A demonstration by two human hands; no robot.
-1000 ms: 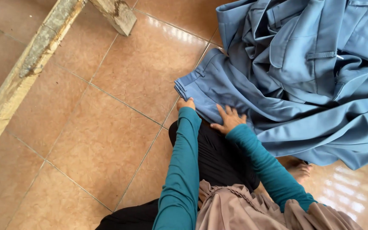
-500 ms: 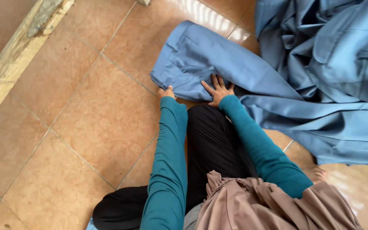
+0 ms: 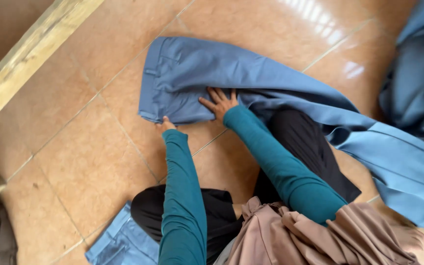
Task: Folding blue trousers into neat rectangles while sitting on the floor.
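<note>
Blue trousers [image 3: 192,73] lie on glossy tan floor tiles [image 3: 74,162] beside a wooden beam [image 3: 20,83].

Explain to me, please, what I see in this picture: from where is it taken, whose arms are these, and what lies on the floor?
The picture comes from a camera worn on a person's head, looking down, so the two arms in teal sleeves are that person's own. The person sits on a tiled floor. The right hand lies flat, fingers spread, on blue trousers spread over the tiles. The left hand touches the near edge at the waistband. More blue cloth is piled at the right, another blue piece lies by the knee, and a wooden beam crosses the upper left.
</note>
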